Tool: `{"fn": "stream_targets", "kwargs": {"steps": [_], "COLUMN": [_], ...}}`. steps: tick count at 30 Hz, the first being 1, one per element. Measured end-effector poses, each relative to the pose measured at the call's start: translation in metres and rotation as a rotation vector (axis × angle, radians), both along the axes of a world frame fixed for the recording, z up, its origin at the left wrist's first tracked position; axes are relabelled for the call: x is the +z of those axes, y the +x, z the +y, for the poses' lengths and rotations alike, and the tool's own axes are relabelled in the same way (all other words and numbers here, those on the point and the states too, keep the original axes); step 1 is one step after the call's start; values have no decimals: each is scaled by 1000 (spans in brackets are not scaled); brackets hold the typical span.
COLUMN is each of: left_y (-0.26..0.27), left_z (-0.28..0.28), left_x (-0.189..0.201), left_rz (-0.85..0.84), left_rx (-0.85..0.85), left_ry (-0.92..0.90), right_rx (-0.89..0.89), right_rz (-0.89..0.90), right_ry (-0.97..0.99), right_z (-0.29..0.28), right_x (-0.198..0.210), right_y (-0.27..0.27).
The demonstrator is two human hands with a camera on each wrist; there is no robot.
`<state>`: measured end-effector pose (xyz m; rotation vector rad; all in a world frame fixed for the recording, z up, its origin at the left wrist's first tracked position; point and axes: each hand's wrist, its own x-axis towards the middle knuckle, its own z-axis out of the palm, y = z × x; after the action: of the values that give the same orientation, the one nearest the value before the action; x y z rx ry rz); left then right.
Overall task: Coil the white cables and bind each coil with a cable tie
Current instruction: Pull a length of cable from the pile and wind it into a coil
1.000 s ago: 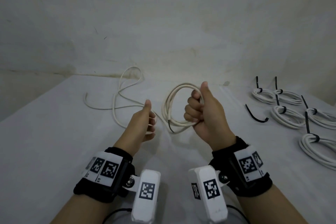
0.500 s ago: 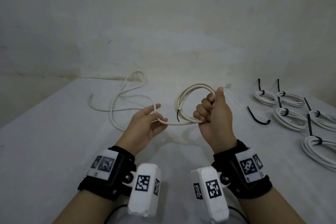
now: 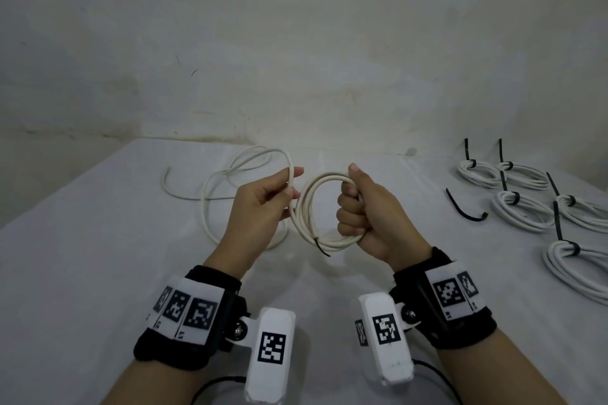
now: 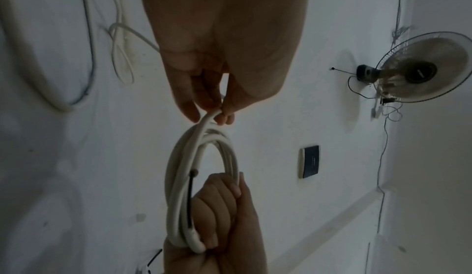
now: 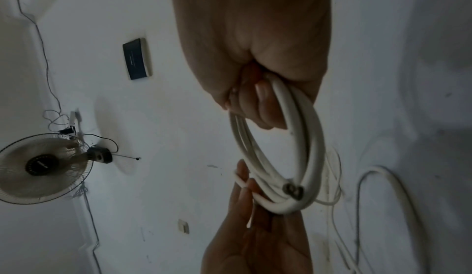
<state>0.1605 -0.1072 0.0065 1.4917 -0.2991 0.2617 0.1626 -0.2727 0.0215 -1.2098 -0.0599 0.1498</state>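
White cable (image 3: 210, 207), 1 length, partly wound. Right hand (image 3: 368, 217) fisted round the coil (image 3: 307, 214), held upright above the worktop (image 3: 82, 256) near its middle; dark cut end (image 3: 321, 247) pokes from the coil's lower side. Left hand (image 3: 260, 204) pinches the free run between thumb and fingers, right beside the coil. A second ago that hand was lower and further from the coil, feeding slack; it has since risen and closed in, so another turn is about to be laid. Loose tail trails toward the worktop's far-left area: my guess, a few turns remain.

No containers. 5 bound coils (image 3: 523, 214) lie along the right edge, each with a black tie. 1 spare cable tie (image 3: 462, 212) sits left of them, unused.
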Motion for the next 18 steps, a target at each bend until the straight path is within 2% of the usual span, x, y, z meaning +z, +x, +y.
{"fn": "stream_targets", "kwargs": {"steps": [4, 8, 11, 15, 18], "left_y": [-1, -4, -5, -5, -4], "left_z": [0, -1, -3, 0, 4], "left_x": [0, 0, -1, -1, 0], "left_rz": [-62, 60, 134, 216, 221], "left_rx": [-48, -211, -308, -375, -365], "left_ry": [56, 34, -53, -42, 28], "right_rx": [30, 77, 110, 62, -16], "right_rz": [-2, -22, -43, -75, -192], "right_ry": [-26, -67, -116, -296, -543], "right_z": [0, 4, 7, 14, 18], "right_x": [0, -1, 0, 0, 3], "right_y": [-1, -4, -6, -8, -7]}}
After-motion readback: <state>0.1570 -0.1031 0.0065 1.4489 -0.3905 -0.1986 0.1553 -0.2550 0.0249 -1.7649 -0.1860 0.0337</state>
